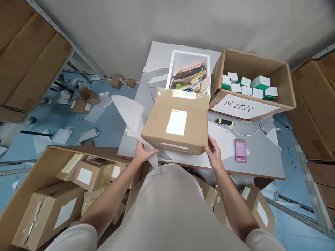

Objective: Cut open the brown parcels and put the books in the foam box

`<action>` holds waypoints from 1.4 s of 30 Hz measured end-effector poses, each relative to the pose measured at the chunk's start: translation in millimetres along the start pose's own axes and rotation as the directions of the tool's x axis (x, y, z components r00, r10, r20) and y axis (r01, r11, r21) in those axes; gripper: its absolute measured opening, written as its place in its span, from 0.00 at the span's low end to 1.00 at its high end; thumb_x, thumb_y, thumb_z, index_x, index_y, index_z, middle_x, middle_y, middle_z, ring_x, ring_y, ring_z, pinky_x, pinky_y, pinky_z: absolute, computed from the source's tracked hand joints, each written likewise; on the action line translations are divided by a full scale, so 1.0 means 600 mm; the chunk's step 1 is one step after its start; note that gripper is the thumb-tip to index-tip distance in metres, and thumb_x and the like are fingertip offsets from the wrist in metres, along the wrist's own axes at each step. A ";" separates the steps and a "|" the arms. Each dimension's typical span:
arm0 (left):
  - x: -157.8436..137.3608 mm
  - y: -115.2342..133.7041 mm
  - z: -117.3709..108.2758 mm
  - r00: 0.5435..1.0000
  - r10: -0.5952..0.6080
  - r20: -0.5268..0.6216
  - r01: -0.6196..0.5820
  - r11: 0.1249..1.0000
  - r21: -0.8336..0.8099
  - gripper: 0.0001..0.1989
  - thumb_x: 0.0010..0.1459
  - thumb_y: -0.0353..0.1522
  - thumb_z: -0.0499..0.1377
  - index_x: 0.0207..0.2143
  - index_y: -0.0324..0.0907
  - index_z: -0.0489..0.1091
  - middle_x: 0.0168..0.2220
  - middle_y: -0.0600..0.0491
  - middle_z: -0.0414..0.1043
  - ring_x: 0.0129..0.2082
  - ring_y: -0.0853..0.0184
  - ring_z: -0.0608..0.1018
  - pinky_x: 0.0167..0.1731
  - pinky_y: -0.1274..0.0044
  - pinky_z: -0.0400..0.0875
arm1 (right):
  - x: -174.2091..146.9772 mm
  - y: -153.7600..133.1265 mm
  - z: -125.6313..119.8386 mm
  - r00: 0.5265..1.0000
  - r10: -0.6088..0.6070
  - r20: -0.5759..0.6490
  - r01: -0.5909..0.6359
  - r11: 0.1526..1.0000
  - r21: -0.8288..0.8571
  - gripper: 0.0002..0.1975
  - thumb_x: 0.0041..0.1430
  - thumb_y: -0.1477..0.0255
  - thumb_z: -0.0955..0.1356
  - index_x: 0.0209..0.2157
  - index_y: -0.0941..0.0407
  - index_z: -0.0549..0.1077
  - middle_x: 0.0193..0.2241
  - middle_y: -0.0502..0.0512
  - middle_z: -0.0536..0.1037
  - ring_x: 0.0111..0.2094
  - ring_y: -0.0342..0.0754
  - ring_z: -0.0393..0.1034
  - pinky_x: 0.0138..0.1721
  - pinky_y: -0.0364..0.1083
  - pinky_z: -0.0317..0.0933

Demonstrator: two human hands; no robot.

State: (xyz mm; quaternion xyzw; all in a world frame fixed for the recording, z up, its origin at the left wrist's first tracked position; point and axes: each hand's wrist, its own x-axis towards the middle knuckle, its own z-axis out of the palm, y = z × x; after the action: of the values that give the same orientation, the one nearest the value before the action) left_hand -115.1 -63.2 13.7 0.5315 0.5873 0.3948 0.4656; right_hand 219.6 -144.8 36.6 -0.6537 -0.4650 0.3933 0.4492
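Observation:
A brown cardboard box with white labels is in front of me at the table's near edge, tilted slightly. My left hand grips its lower left corner, the thumb lying along the front and the other fingers partly hidden. At the lower right corner, my right hand is closed on the same box, fingers along its side. A loose white paper sheet sticks out beside the box's left side and hangs down by my left hand.
Behind the box stands a white bin of books. To its right is an open carton with several green-and-white small boxes. A yellow-black utility knife lies on the table. A large carton of parcels stands lower left.

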 end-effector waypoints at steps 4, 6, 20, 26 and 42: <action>0.001 0.018 0.007 0.990 0.123 -0.071 -0.111 0.982 0.155 0.50 0.30 0.38 0.73 0.56 0.41 0.58 0.54 0.43 0.64 0.58 0.53 0.66 0.59 0.64 0.59 | -0.021 -0.009 0.018 0.994 -0.110 0.011 0.110 0.966 -0.232 0.52 0.41 0.54 0.74 0.65 0.54 0.51 0.59 0.64 0.55 0.64 0.60 0.49 0.63 0.60 0.47; 0.004 0.021 0.014 0.987 0.146 -0.063 -0.134 0.977 0.164 0.51 0.31 0.38 0.73 0.58 0.40 0.55 0.55 0.42 0.63 0.58 0.53 0.66 0.59 0.64 0.59 | -0.026 -0.016 0.031 0.992 -0.122 -0.018 0.109 0.934 -0.340 0.54 0.42 0.58 0.74 0.66 0.56 0.46 0.62 0.66 0.51 0.66 0.61 0.43 0.64 0.62 0.43; -0.023 0.027 0.061 0.977 0.089 0.196 -0.063 0.989 -0.133 0.41 0.41 0.39 0.68 0.57 0.42 0.57 0.59 0.42 0.62 0.59 0.56 0.67 0.60 0.66 0.61 | -0.197 -0.037 0.020 0.785 -0.294 -0.545 -0.071 0.831 -0.552 0.48 0.48 0.58 0.67 0.67 0.57 0.44 0.57 0.69 0.63 0.55 0.66 0.62 0.53 0.64 0.59; -0.033 0.093 0.163 0.673 -0.087 0.734 0.229 0.969 -0.095 0.34 0.41 0.42 0.68 0.53 0.44 0.67 0.51 0.48 0.74 0.56 0.50 0.70 0.57 0.61 0.64 | -0.363 -0.024 -0.088 0.669 -0.281 -0.688 -0.282 0.760 -0.585 0.45 0.48 0.56 0.67 0.65 0.56 0.50 0.58 0.66 0.62 0.59 0.66 0.58 0.57 0.65 0.54; -0.294 0.174 0.602 -0.205 0.022 0.979 -0.108 0.993 -0.045 0.36 0.48 0.43 0.63 0.58 0.39 0.62 0.54 0.45 0.70 0.55 0.53 0.70 0.56 0.64 0.63 | -0.764 0.116 -0.139 0.099 0.274 -0.957 -0.058 0.961 0.269 0.33 0.45 0.65 0.74 0.53 0.47 0.62 0.59 0.58 0.63 0.52 0.53 0.69 0.46 0.52 0.68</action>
State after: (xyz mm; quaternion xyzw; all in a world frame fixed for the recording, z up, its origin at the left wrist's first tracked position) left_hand 260.7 -236.7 44.3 0.6837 -0.0072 -0.1552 0.7131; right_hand 196.7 -615.2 38.7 -0.7577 0.0602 -0.0543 0.6475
